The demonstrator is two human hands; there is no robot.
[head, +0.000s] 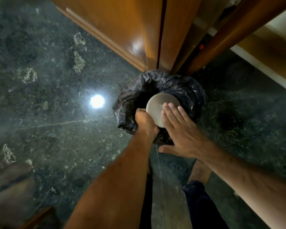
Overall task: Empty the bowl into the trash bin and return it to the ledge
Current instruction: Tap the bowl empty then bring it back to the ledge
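While the bowl [157,107] sits upturned over the trash bin [135,100], the left hand [144,120] grips its rim and the right hand [180,129] lies flat, fingers spread, on its base; firm taps should shake out leftovers.

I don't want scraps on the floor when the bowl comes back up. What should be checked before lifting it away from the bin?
1. Bowl over the trash bin opening: ok.
2. Bowl upturned, base showing: ok.
3. Left hand gripping the rim: ok.
4. Right hand flat on the base: ok.
5. Bowl fully emptied: cannot tell, inside hidden.
6. Floor beside the bin free of spills: ok where visible.
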